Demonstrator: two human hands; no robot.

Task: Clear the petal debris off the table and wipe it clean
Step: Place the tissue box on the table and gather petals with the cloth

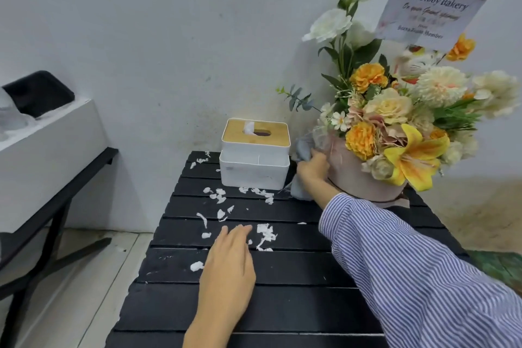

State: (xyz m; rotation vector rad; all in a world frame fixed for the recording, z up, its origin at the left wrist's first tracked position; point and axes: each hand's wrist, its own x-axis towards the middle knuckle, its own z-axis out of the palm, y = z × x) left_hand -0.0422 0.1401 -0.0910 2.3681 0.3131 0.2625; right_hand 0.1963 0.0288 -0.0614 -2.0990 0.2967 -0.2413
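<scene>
Petal debris (240, 206) is scattered mid counter (296, 305), in front of the tissue box (255, 154). My left hand (228, 265) lies flat and open by the bits; my right hand (313, 168) grips a grey cloth (300, 192) by the flower box (364, 178). Looks like the start: next I'd pull the cloth over & sweep the bits together.

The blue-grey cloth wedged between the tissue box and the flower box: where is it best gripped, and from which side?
Grip the cloth at its bunched upper part, where the right hand already is. It stands crumpled in the gap between the tissue box and the flower box, so coming from above and the front looks easiest. Then pull it towards the open table.
</scene>
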